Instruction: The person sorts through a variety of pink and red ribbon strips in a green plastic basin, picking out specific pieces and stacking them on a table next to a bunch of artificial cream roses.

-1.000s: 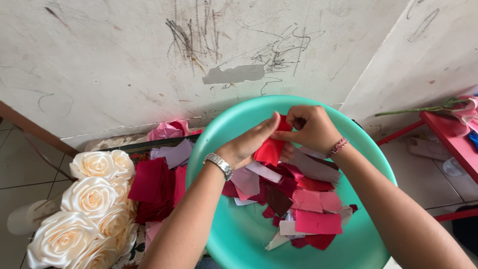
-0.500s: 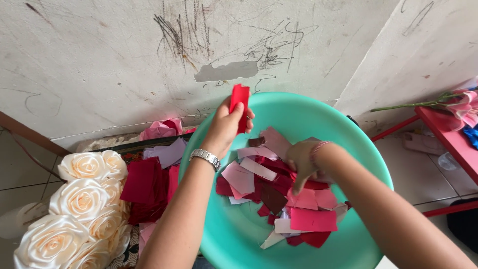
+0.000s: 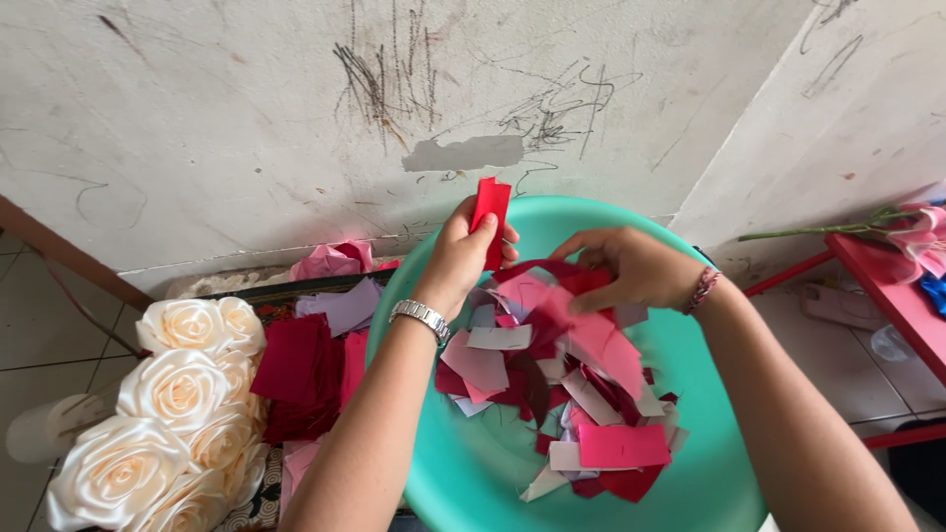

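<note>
A round teal plastic basin (image 3: 473,473) holds a heap of cloth scraps (image 3: 552,384) in red, pink, maroon and pale lilac. My left hand (image 3: 458,258), with a metal watch on the wrist, holds a folded red cloth strip (image 3: 490,219) upright above the basin's far rim. My right hand (image 3: 631,268), with a beaded bracelet at the wrist, pinches a pink-red scrap (image 3: 581,296) and lifts it off the top of the heap, close beside the left hand.
Cream satin roses (image 3: 168,404) lie at the left. Stacked red and lilac cloth squares (image 3: 310,360) sit between them and the basin. A scribbled white wall (image 3: 296,128) stands just behind. A red table edge (image 3: 887,286) with a flower stem is at the right.
My left hand rose from the heap with the red strip and holds it up. My right hand dipped into the scraps, then came up pinching a pink-red piece.
</note>
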